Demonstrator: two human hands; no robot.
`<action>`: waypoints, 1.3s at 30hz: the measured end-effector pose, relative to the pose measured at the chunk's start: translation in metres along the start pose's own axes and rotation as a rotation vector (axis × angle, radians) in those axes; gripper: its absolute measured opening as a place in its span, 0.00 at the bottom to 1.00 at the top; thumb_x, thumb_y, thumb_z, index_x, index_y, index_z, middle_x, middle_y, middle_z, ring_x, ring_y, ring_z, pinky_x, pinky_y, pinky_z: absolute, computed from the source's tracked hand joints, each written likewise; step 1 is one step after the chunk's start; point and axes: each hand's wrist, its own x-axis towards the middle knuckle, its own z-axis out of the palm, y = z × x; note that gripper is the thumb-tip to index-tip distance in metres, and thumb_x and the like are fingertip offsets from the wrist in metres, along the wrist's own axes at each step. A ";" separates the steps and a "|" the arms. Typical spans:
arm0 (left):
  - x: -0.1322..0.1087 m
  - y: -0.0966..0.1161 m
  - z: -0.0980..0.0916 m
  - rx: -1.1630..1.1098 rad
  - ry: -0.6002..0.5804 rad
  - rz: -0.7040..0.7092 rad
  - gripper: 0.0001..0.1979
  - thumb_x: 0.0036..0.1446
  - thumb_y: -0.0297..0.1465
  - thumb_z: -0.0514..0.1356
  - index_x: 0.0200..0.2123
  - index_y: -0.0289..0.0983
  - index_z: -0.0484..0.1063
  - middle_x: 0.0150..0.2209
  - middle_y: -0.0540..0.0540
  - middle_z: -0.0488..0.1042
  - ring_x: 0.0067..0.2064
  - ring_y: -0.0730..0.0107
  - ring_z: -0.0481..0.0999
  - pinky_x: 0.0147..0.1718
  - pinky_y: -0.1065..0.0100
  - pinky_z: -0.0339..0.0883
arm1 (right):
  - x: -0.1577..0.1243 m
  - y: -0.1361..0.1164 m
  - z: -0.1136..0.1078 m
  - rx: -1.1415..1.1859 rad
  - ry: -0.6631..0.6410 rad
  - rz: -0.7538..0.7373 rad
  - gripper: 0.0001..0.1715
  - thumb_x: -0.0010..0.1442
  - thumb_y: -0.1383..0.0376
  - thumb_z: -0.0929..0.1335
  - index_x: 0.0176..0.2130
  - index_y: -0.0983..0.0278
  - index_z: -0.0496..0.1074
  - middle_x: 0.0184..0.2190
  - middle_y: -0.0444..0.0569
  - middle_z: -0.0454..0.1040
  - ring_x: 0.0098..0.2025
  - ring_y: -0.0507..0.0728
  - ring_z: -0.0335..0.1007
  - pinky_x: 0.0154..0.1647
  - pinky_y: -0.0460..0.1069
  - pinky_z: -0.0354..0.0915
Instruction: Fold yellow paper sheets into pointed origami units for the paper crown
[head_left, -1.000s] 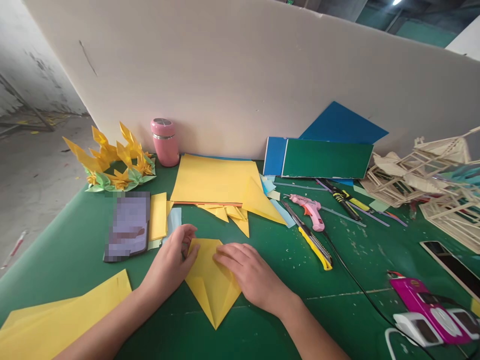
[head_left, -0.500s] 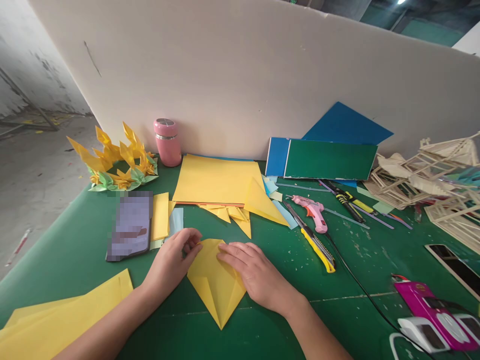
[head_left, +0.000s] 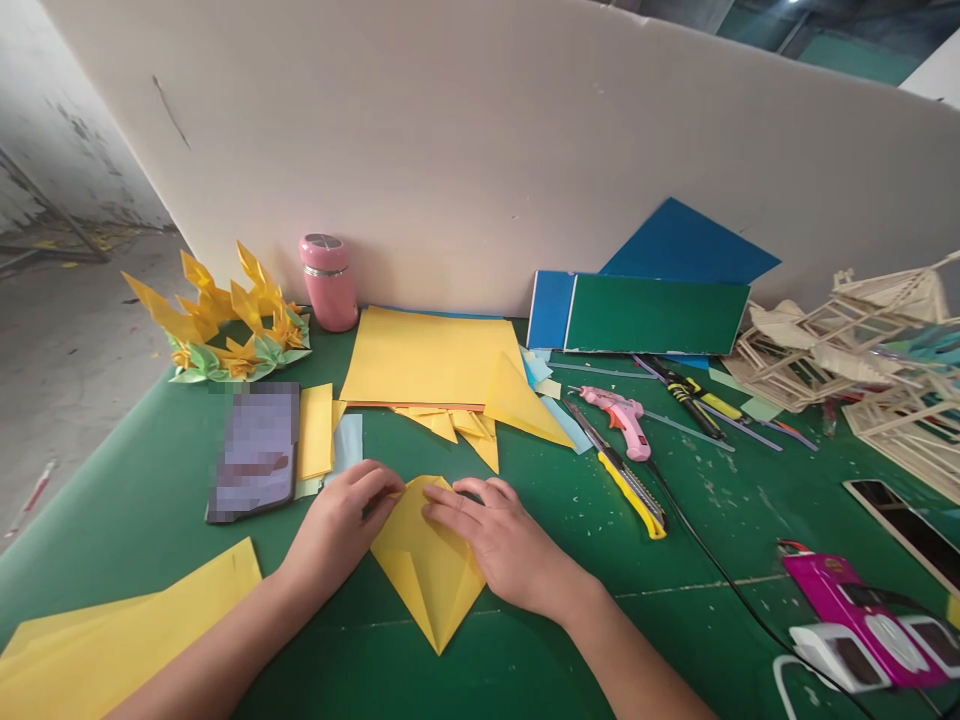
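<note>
A folded yellow paper (head_left: 429, 580) shaped like a kite lies on the green table (head_left: 675, 600), its point toward me. My left hand (head_left: 345, 525) pinches the paper's upper left edge with curled fingers. My right hand (head_left: 499, 540) lies over the paper's upper right part, fingers pressing down on the top fold. A stack of yellow sheets (head_left: 424, 355) lies behind, with several folded yellow triangles (head_left: 480, 430) at its front edge.
A blurred phone (head_left: 255, 452) lies left of my hands. Finished yellow-green paper flowers (head_left: 225, 330) and a pink bottle (head_left: 328, 283) stand at the back left. A pink glue gun (head_left: 622, 417), yellow utility knife (head_left: 630, 490), wooden model frames (head_left: 862, 350) and a power strip (head_left: 862, 620) fill the right.
My right hand has slid a little up and left along the top of the yellow paper. My left hand keeps its hold on the left edge. The paper has shifted slightly.
</note>
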 end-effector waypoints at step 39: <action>0.002 -0.009 -0.013 0.060 -0.240 0.348 0.16 0.65 0.26 0.47 0.38 0.39 0.76 0.39 0.43 0.78 0.40 0.66 0.75 0.38 0.68 0.72 | 0.001 0.000 -0.001 -0.013 -0.004 0.017 0.32 0.60 0.76 0.56 0.60 0.57 0.59 0.67 0.43 0.50 0.60 0.58 0.54 0.58 0.57 0.54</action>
